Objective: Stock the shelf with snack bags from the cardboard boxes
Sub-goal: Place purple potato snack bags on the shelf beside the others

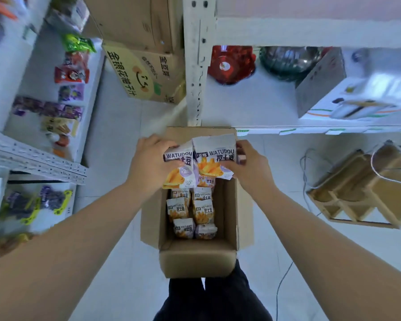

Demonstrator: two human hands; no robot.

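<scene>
In the head view my left hand grips the left snack bag and my right hand the right snack bag above the cardboard box's far edge; I judge these slick packs could slip and drop onto the floor.

Pale tiled floor. White perforated post up the middle. Wooden rack at right, dark cable nearby on the tiles. Bright, even light.

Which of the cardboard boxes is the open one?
The plain box on the floor before the person, flaps spread, snack bags inside; the smiley-printed box behind it is shut.
</scene>
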